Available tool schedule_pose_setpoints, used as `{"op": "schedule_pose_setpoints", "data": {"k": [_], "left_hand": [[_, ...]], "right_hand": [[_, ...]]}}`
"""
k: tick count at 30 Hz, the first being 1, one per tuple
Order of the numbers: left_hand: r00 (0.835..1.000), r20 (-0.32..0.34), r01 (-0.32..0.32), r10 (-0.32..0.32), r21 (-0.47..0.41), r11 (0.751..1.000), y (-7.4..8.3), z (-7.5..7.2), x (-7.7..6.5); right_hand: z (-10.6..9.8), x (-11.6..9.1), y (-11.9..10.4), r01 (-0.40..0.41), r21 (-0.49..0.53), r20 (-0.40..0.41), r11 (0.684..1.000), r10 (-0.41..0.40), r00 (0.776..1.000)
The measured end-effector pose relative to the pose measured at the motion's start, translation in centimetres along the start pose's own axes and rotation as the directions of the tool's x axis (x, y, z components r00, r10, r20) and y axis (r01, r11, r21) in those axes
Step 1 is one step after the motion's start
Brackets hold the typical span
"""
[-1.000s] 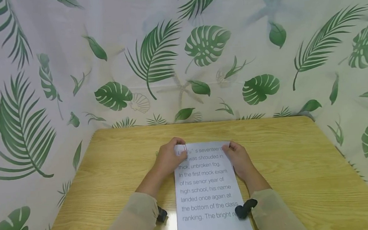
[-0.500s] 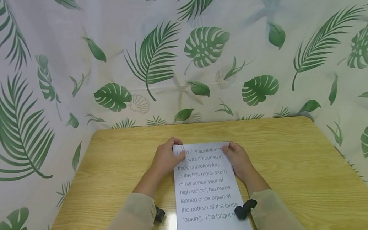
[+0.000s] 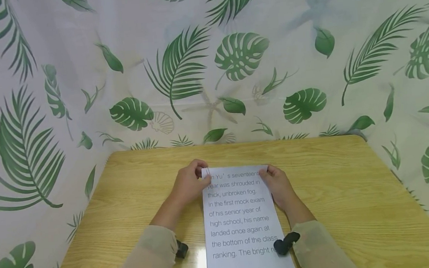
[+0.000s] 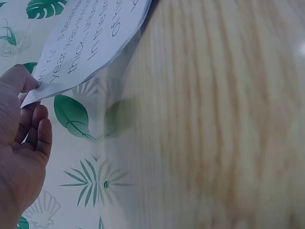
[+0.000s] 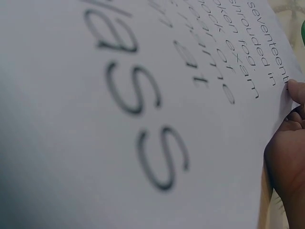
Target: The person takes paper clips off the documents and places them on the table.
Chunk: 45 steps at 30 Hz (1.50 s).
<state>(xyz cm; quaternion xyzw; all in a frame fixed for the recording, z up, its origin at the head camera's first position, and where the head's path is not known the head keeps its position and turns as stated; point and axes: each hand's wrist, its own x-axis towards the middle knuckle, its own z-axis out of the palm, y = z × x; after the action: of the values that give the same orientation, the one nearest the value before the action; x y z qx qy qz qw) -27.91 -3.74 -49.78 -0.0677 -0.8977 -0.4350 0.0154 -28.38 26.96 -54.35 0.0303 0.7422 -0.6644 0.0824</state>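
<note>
A stack of white paper sheets (image 3: 240, 232) with large printed English text stands tilted up at its far end above the table. At its top left corner, my left hand (image 3: 189, 183) pinches a thin pinkish paper clip (image 3: 207, 171) against the top edge. In the left wrist view, the left thumb lies on the printed face, with the other fingers curled below the corner; the clip cannot be made out there. My right hand (image 3: 277, 183) grips the top right corner, its thumb on the front. Its other fingers are partly hidden behind the sheets (image 5: 214, 143).
The wood-grain table (image 3: 353, 190) reaches a leaf-patterned curtain (image 3: 199, 131) at the back and sides. A small green item (image 4: 106, 184) lies on the table beyond the left hand. Black wrist mounts (image 3: 287, 244) sit at both cuffs, the right one overlapping the paper.
My left hand has slid left along the top edge with the paper clip, uncovering more of the first printed words. The right hand and the sheets have stayed nearly still.
</note>
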Motion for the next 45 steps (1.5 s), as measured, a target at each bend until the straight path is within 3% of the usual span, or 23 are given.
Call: {"op": "schedule_pose_setpoints", "data": {"k": [22, 33, 45], "left_hand": [[0.994, -0.086, -0.071, 0.07, -0.016, 0.997, -1.0, -2.0, -0.4], [0.993, -0.082, -0.08, 0.081, 0.017, 0.997, -1.3, -3.4, -0.5], [0.995, -0.049, -0.084, 0.089, 0.11, 0.99, -3.1, -4.7, 0.3]], "right_hand": [[-0.1, 0.0, 0.2, -0.004, 0.021, -0.009, 1.0, 0.004, 1.0], [-0.3, 0.0, 0.5, 0.012, 0.021, 0.003, 1.0, -0.012, 1.0], [-0.2, 0.0, 0.6, 0.001, 0.038, -0.007, 0.999, 0.0, 1.0]]}}
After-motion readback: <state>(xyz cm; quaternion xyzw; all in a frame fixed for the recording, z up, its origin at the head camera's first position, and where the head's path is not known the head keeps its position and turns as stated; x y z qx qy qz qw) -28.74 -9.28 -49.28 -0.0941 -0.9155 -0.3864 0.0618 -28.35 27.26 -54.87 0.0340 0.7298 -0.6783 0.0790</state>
